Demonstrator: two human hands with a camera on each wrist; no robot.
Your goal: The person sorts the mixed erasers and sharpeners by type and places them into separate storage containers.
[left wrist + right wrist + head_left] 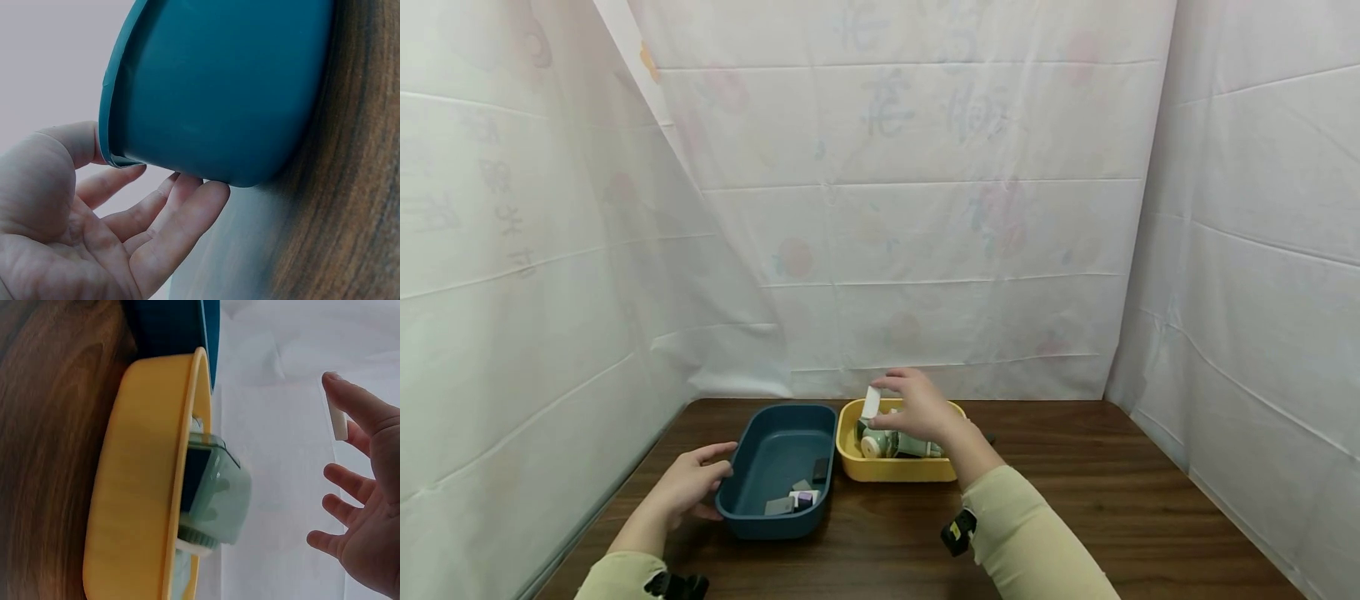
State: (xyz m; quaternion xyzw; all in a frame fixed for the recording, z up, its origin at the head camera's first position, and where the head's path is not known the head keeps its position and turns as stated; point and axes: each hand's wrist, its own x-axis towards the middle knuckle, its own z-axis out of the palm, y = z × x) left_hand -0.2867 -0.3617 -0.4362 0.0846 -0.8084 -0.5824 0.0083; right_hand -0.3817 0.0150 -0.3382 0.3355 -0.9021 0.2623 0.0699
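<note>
My left hand (688, 483) is at the near left side of a blue plastic bin (760, 417). In the left wrist view, the thumb lies at the rim and the other fingers touch the outer wall of the bin. Above a yellow plastic bin (898, 473), my right hand (917, 408) pinches a small white box (871, 402) between thumb and forefinger. The right wrist view shows its other fingers spread, with the white box (338, 419) partly hidden by the thumb. Pale green bottles (219, 494) lie in the yellow bin.
Several small boxes, including a purple and white one (805, 498) and a dark one (822, 470), lie in the blue bin. Both bins stand side by side on a dark wooden table (1075, 500). White sheets (925, 250) hang behind and at both sides.
</note>
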